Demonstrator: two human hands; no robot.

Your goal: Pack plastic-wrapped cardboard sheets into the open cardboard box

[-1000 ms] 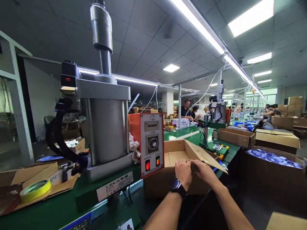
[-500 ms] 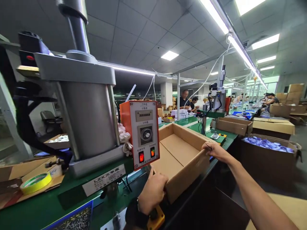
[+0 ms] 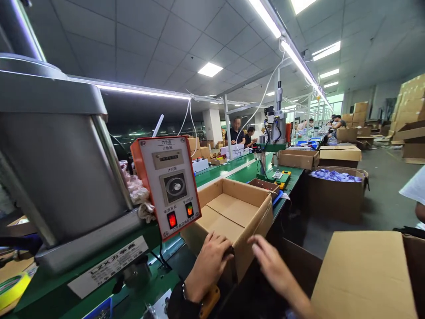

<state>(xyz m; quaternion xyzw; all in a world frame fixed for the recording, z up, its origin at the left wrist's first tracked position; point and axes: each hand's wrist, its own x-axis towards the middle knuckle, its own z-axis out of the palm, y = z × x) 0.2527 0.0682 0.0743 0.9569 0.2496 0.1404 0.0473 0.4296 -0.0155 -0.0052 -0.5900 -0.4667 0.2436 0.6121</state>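
Label "LZX" (image 3: pixel 109 266) beneath press

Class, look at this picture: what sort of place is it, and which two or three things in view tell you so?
Most likely a factory assembly or packing line. Long green workbenches carry pneumatic press machines with a control box, open cardboard cartons stand everywhere, and other workers sit further along under strip lights.

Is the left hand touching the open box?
Touching: in the head view the left hand grips the near corner of the box, its fingers over the rim.
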